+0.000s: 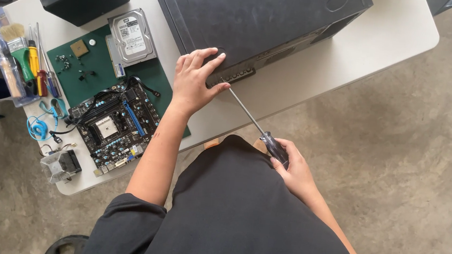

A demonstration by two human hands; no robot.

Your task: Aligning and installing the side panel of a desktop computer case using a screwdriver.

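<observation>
A large black computer case [259,14] lies on its side at the far middle of the white table [395,33], its near edge overhanging slightly. The left hand [194,80] presses flat on that near corner, fingers spread. The right hand [291,166] is wrapped tight around the dark handle of a long screwdriver [254,121], its tip at the case's near edge. At the far left, a clear plastic tray [0,61] holds screwdrivers and a brush.
</observation>
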